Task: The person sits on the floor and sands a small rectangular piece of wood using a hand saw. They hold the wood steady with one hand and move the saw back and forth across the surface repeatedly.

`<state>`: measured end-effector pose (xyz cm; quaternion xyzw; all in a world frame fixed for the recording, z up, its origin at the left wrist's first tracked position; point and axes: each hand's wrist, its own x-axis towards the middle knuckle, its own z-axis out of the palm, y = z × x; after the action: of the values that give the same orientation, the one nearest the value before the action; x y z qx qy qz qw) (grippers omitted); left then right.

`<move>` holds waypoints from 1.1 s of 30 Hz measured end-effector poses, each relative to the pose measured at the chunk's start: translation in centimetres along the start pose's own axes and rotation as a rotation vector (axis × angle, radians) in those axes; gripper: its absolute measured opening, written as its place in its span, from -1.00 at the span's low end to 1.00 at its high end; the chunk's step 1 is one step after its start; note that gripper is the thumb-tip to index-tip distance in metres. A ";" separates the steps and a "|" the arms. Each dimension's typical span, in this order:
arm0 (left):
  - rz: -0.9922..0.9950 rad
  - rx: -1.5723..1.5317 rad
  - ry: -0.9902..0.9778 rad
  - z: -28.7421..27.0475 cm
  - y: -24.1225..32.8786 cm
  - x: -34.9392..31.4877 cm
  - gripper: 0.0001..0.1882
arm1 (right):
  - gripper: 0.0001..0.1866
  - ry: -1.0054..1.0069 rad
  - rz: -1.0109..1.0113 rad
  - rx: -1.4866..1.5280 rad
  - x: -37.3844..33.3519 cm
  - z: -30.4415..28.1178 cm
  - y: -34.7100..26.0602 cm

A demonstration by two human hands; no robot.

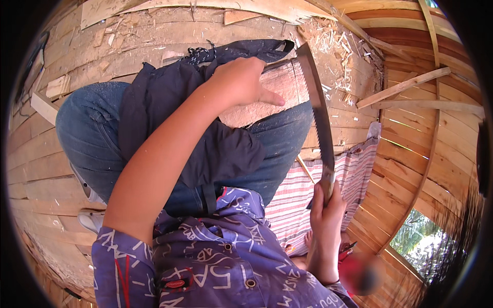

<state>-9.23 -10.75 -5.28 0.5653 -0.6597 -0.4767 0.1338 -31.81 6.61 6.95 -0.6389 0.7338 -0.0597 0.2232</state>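
Observation:
A short, thick wooden board (246, 114) lies across my lap, its pale rough face up. My left hand (240, 79) clamps it from above, thumb on the face and fingers over the far edge. A dark line crosses the board close to its right end. In my right hand (327, 210) is the handle of a handsaw (319, 110). Its long dark blade points away from me, teeth toward the board, along the board's right end. Whether the teeth touch the wood I cannot tell. Dark cloth (179, 118), perhaps a jacket, is bunched over my legs under the board.
Wood chips (344, 56) and shavings litter the plank floor (41, 174). A long split plank (205, 7) lies at the far side. To the right are a striped cloth (287, 200), a plank wall (405, 185) and a leaning stick (403, 88). Another person (359, 274) is at lower right.

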 end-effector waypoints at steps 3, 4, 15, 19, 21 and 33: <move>0.044 0.011 0.092 0.8 -0.9 0.4 -0.07 | -0.88 -0.026 0.021 0.007 -1.5 0.5 0.8; 0.049 0.011 0.099 1.0 -1.2 0.5 -0.06 | -0.88 -0.027 0.029 0.001 -1.6 0.6 1.2; 0.020 0.050 0.137 1.0 -0.3 0.0 -0.01 | -0.89 -0.042 0.052 -0.093 -2.5 -0.2 1.6; 0.025 0.103 0.169 0.7 1.0 -1.0 0.05 | -0.88 -0.022 -0.006 -0.130 -2.5 -0.7 0.9; 0.066 0.155 0.238 1.2 0.9 -1.4 0.00 | -0.87 -0.038 0.010 -0.121 -2.2 -1.0 0.9; 0.309 0.284 0.475 3.9 2.9 -3.6 -0.54 | -0.84 0.011 -0.187 -0.222 8.4 1.0 -3.3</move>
<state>-12.68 -5.96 -3.67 0.5668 -0.7481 -0.2084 0.2751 -29.16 -1.83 5.21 -0.7249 0.6743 -0.0022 0.1409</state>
